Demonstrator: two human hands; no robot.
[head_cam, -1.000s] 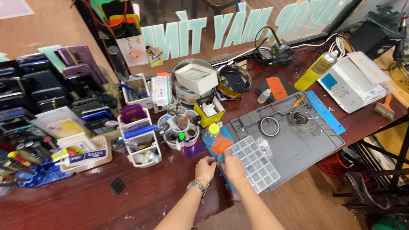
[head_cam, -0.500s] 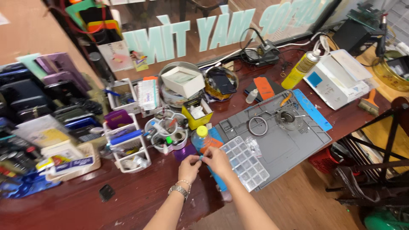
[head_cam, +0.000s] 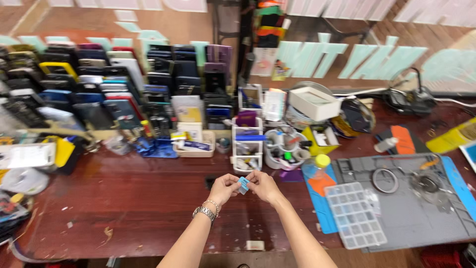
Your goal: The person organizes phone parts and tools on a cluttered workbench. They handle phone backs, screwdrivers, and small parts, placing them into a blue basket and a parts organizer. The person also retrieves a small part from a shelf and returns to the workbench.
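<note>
Clear compartment box (head_cam: 354, 214) lies on a grey mat (head_cam: 411, 218).

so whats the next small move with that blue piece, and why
Probably peel or separate the small blue piece: both the left hand and right hand pinch it at the fingertips above the bare wooden table, holding nothing else.

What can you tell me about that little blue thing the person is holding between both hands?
The small blue piece is a flat, light blue tab with a paler patch on its face, possibly plastic or card; too small to tell more. It is pinched by the fingertips of the left hand and the right hand, held tilted above the dark red wooden table, touching nothing else.
</note>
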